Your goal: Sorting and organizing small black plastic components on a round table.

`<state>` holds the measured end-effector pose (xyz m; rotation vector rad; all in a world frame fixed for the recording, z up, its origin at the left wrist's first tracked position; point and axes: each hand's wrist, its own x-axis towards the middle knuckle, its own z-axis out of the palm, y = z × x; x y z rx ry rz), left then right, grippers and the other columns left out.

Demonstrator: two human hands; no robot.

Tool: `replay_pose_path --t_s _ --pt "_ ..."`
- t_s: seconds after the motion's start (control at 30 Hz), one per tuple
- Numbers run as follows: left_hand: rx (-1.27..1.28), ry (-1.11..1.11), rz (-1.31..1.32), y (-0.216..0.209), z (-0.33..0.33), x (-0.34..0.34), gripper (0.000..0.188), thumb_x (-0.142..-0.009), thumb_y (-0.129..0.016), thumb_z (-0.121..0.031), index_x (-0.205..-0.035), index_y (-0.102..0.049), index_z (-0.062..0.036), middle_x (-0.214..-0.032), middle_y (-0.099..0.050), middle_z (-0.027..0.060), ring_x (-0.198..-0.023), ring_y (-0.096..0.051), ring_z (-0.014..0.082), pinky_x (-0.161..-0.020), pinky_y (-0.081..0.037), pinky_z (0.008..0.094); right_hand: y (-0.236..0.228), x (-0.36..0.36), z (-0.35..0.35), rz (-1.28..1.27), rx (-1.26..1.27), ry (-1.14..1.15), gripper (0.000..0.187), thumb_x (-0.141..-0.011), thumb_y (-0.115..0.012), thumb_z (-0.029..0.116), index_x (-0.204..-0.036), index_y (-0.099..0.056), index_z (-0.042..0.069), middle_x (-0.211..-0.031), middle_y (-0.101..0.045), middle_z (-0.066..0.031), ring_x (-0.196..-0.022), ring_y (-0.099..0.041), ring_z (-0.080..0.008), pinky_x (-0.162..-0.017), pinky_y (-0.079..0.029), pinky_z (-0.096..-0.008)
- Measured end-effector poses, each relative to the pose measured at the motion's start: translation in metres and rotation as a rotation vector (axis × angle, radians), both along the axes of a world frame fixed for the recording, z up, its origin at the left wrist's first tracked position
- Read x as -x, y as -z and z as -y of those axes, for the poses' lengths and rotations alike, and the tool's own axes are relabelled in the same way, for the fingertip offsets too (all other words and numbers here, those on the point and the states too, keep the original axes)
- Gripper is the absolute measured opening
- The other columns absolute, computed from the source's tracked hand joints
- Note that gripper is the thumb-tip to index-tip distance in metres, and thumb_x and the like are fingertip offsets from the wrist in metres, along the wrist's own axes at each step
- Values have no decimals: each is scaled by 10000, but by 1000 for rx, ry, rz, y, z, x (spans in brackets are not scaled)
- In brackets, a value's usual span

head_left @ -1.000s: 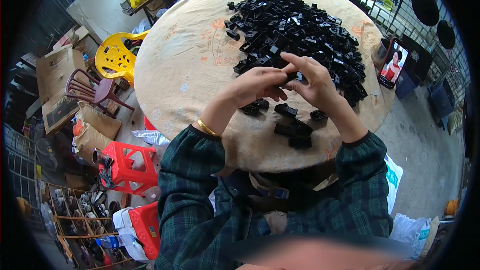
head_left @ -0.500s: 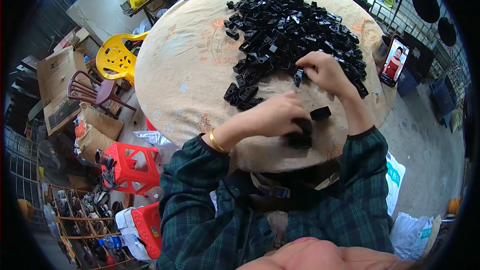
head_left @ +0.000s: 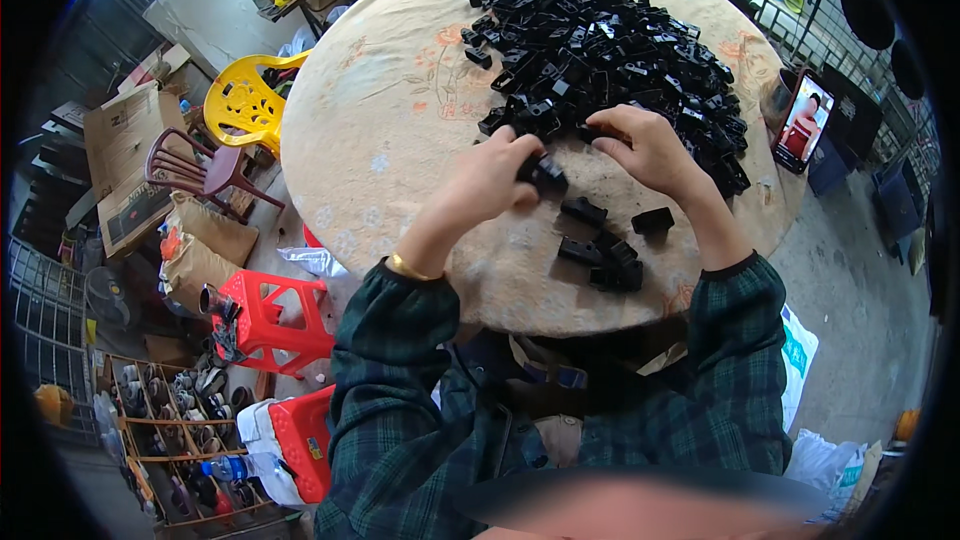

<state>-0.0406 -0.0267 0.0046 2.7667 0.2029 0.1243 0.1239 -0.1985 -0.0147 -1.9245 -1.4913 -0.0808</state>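
A large heap of small black plastic parts (head_left: pixel 610 60) lies on the round table. My left hand (head_left: pixel 482 182), with a gold bangle at the wrist, is closed around a few black plastic parts (head_left: pixel 548 177) just in front of the heap's left side. At the heap's near edge my right hand (head_left: pixel 648 148) pinches a small black plastic part (head_left: pixel 587 133), mostly hidden by the fingertips. Nearer to me lies a small group of black parts (head_left: pixel 612 265). One single black part (head_left: pixel 653 221) sits to its right, apart from it.
A patterned cream cloth (head_left: pixel 375 130) covers the table. On its right edge a phone (head_left: pixel 803 122) stands propped against a dark cup (head_left: pixel 777 95). Left of the table are a yellow chair (head_left: pixel 240 100), a maroon chair (head_left: pixel 215 165) and a red stool (head_left: pixel 270 315).
My left hand has moved up and left from the small group, which is now uncovered. The loose parts at the heap's near-left corner are gone from there. My right hand stays at the heap's edge.
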Motion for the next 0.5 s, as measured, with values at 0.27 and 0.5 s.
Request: replay_pose_path --t_s 0.27,0.5 --pt "263 4 214 36 -18 -38 353 -746 -692 -73 -1079 -588 -24 -922 -634 103 -790 -621 190 -703 -497 305 1 1 -5 -124 -104 35 239 -798 -625 56 -1032 -623 6 -844 -630 -119 -796 -621 -210 -715 -493 -284" --pt "1109 -97 206 35 -15 -45 349 -887 -579 -115 -1199 -496 15 -951 -630 72 -789 -614 125 -705 -528 251 9 11 -12 -762 -213 -124 199 -859 -606 42 -1049 -619 -16 -927 -641 -47 -823 -605 -92 -754 -502 -221"
